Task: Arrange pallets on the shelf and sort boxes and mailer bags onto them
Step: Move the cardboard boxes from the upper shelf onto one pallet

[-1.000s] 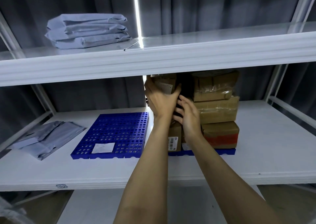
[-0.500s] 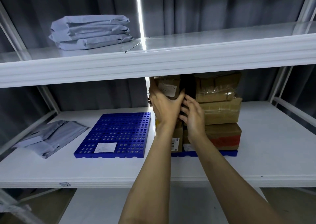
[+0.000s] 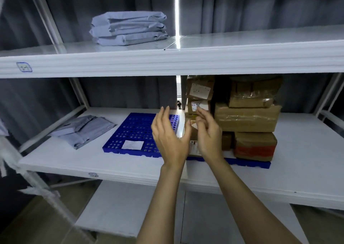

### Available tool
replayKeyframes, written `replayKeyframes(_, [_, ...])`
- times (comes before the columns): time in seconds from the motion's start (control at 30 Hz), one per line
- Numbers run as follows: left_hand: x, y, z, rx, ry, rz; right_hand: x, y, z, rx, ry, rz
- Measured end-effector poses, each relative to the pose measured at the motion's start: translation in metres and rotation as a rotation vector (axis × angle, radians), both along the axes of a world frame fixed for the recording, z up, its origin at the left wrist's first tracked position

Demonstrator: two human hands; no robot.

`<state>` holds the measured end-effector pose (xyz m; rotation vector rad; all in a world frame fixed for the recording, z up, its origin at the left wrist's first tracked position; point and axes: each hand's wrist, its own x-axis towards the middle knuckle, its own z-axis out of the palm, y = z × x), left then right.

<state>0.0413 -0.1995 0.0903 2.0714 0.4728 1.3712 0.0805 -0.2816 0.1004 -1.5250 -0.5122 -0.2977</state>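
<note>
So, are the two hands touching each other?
Apart. In the head view a strip of the boxes shows between the thumb of the left hand and the fingers of the right hand.

Both hands, left point(image 3: 170, 137) and right point(image 3: 209, 134), raised, fingers loosely spread, holding nothing.

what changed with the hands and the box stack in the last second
The left hand and right hand let go of the small box stack and drew back, fingers open. The stack stayed on the right pallet; left pallet and mailer bags unmoved.
</note>
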Motion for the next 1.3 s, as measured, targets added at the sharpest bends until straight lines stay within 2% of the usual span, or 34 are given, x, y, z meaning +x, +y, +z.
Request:
replayKeyframes(0.13, [-0.044,0.014,0.004,0.08,-0.014,0.071,-0.033,0.025,-0.005,-0.117,-0.113,0.009])
replayKeyframes(0.4, [-0.093,0.045,0.036,0.124,-0.08,0.136,-0.077,0.067,0.01,-0.155,-0.261,0.028])
replayKeyframes(0.8, [-0.115,0.086,0.046,0.062,-0.052,0.037,-0.106,0.111,0.016,-0.09,-0.235,-0.08])
replayKeyframes(1.0, [-0.133,0.145,0.048,0.082,-0.014,-0.058,-0.128,0.165,0.02,-0.078,-0.191,-0.152])
replayKeyframes(1.3, [-0.162,0.245,0.036,0.074,-0.016,-0.09,-0.166,0.259,0.018,-0.119,-0.15,-0.191])
